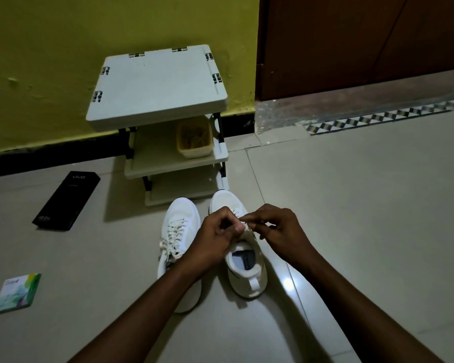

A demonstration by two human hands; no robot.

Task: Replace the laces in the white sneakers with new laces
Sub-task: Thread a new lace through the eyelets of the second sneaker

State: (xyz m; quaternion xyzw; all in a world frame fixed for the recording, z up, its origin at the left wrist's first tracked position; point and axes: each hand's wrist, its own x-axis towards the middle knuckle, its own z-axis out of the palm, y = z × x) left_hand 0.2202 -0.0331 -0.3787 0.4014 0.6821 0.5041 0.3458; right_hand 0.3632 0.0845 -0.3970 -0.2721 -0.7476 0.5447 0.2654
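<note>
Two hands on one lace

Both hands work above the right sneaker: left hand and right hand, fingers curled, pinch the white lace between them (a flat woven strip). Just beside it, the left sneaker stands laced on smooth floor tiles.

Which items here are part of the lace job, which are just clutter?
In the job:
right sneaker
its lace, pinched by left hand and right hand
left sneaker, laced

Lying about:
black box
green packet
shelf rack
tub on its middle shelf
</note>
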